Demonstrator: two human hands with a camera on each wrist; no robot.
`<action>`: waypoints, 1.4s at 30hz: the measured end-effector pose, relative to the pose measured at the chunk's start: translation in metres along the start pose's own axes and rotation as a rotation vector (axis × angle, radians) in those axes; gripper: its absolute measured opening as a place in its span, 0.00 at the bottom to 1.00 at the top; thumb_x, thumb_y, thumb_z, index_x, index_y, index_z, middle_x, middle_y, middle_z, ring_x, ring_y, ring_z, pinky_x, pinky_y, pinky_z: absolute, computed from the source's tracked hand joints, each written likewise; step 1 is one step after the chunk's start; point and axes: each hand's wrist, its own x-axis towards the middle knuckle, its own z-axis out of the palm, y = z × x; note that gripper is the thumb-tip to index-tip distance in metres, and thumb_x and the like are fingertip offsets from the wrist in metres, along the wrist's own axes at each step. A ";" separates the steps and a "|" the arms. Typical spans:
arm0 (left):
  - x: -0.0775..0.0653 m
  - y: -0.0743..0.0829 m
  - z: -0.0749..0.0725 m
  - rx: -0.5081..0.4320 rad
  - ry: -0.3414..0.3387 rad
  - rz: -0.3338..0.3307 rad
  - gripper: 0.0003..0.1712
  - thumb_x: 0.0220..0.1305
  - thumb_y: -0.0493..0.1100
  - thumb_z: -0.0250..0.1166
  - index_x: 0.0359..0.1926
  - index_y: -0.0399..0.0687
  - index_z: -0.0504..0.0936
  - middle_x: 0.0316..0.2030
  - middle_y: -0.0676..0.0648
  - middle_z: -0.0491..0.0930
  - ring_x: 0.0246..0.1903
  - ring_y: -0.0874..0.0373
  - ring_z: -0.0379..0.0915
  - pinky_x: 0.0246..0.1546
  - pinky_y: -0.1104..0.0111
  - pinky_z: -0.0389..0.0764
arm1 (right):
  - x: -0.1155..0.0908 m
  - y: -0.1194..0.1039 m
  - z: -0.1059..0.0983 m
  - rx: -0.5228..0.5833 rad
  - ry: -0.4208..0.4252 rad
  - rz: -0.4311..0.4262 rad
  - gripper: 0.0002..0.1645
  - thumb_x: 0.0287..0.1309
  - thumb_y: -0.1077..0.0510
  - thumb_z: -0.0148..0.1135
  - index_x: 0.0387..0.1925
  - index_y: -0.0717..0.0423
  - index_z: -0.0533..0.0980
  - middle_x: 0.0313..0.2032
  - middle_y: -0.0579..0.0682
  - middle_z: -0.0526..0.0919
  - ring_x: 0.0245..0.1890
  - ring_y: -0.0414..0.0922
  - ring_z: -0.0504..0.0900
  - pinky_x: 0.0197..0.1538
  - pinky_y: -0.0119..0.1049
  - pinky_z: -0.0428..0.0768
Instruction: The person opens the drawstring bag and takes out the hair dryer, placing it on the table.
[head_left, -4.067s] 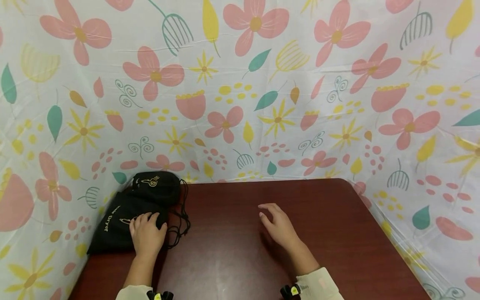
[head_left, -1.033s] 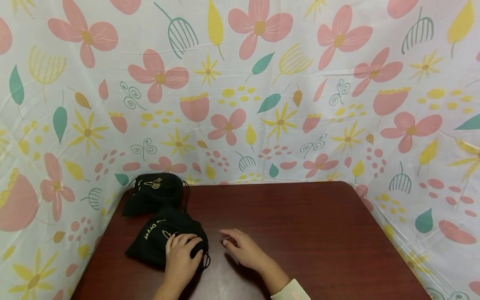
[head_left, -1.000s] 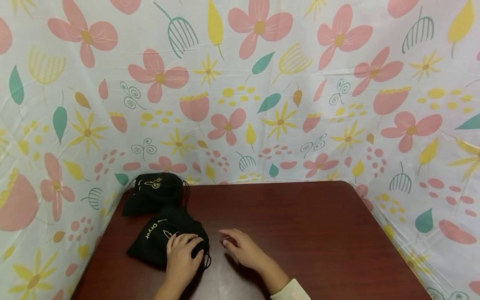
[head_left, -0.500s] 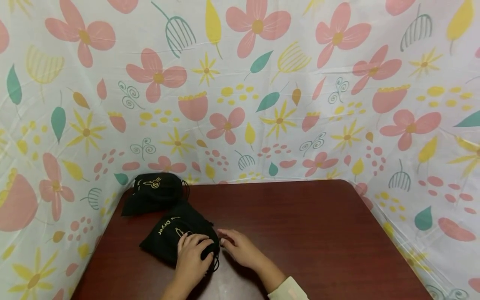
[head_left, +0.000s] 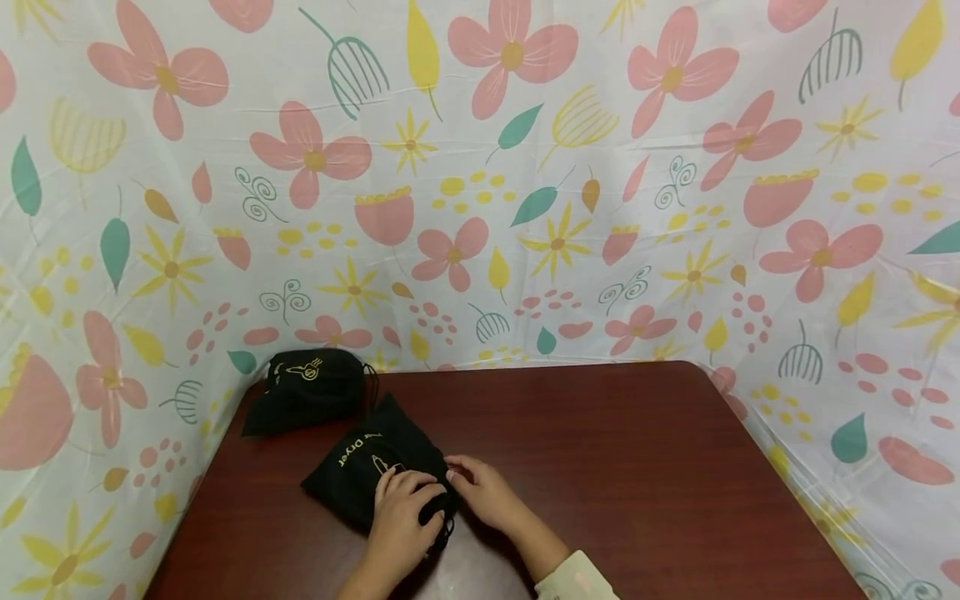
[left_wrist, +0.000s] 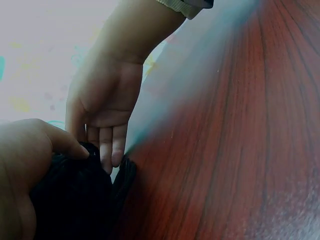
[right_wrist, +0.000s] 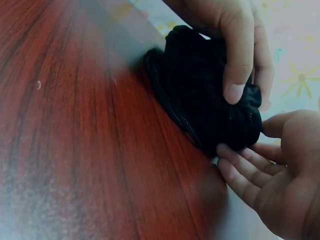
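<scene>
A black drawstring pouch (head_left: 360, 479) with gold "Dryer" lettering lies tilted on the table, its gathered end towards my right side. My left hand (head_left: 401, 521) grips that end from above; in the right wrist view its thumb (right_wrist: 235, 80) bends over the bunched cloth. At the pouch's right edge is my right hand (head_left: 487, 496), touching the cloth with fairly straight fingers. The right wrist view has these fingers (right_wrist: 245, 167) against the underside of the pouch. Black cord (right_wrist: 170, 107) hangs beside the bunched cloth. The pouch's contents are hidden.
A second black drawstring pouch (head_left: 307, 396) with a gold print lies at the table's back left corner. The dark red wooden table (head_left: 600, 442) extends to the right. A flower-patterned cloth (head_left: 480, 200) hangs behind and at both sides.
The lettered pouch has come away from the back left pouch, moving right and nearer and turning clockwise with my left hand. My right hand came left and now touches it.
</scene>
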 end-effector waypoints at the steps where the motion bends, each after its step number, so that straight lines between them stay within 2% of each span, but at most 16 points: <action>1: 0.000 0.001 0.000 0.002 -0.004 0.008 0.15 0.52 0.43 0.77 0.43 0.57 0.89 0.47 0.56 0.83 0.55 0.53 0.74 0.69 0.40 0.59 | 0.001 0.000 0.000 0.000 0.010 -0.001 0.27 0.75 0.45 0.52 0.67 0.53 0.72 0.57 0.54 0.82 0.53 0.49 0.83 0.51 0.44 0.84; 5: 0.001 0.003 0.001 0.027 -0.012 0.032 0.16 0.51 0.43 0.77 0.43 0.56 0.89 0.47 0.56 0.83 0.55 0.53 0.74 0.69 0.41 0.59 | 0.003 0.002 0.000 -0.009 0.043 -0.014 0.22 0.73 0.50 0.57 0.61 0.58 0.75 0.44 0.51 0.84 0.37 0.43 0.83 0.38 0.34 0.82; 9: 0.003 0.005 0.003 0.054 -0.024 0.028 0.17 0.51 0.43 0.78 0.45 0.55 0.88 0.49 0.55 0.83 0.57 0.52 0.73 0.72 0.40 0.56 | 0.004 0.004 0.000 -0.015 0.077 -0.017 0.13 0.72 0.54 0.57 0.52 0.55 0.79 0.37 0.48 0.82 0.30 0.40 0.80 0.33 0.31 0.80; 15: 0.003 0.006 0.004 0.066 -0.011 0.024 0.20 0.50 0.42 0.79 0.46 0.55 0.87 0.51 0.52 0.82 0.60 0.51 0.74 0.74 0.38 0.50 | 0.003 0.007 -0.002 0.011 0.114 -0.020 0.10 0.72 0.56 0.57 0.48 0.56 0.79 0.37 0.50 0.83 0.31 0.41 0.81 0.33 0.32 0.81; 25: 0.002 0.005 0.005 0.076 0.006 0.055 0.23 0.48 0.43 0.81 0.48 0.56 0.87 0.52 0.51 0.80 0.60 0.49 0.73 0.72 0.36 0.55 | -0.003 0.008 -0.005 0.045 0.140 0.007 0.10 0.72 0.56 0.57 0.48 0.55 0.79 0.38 0.51 0.84 0.32 0.42 0.83 0.35 0.32 0.82; 31: 0.002 0.005 0.006 0.085 0.011 0.047 0.24 0.48 0.42 0.81 0.49 0.57 0.86 0.53 0.51 0.79 0.60 0.48 0.72 0.71 0.36 0.55 | -0.003 0.009 -0.004 0.053 0.166 0.003 0.10 0.72 0.57 0.58 0.48 0.58 0.79 0.38 0.53 0.85 0.31 0.43 0.83 0.33 0.32 0.82; 42: 0.003 0.004 0.007 0.131 0.141 0.066 0.26 0.44 0.42 0.82 0.47 0.57 0.86 0.52 0.48 0.78 0.58 0.46 0.73 0.66 0.36 0.61 | -0.005 0.008 -0.007 0.095 0.233 0.000 0.09 0.70 0.61 0.58 0.45 0.62 0.78 0.35 0.54 0.84 0.27 0.40 0.81 0.31 0.31 0.83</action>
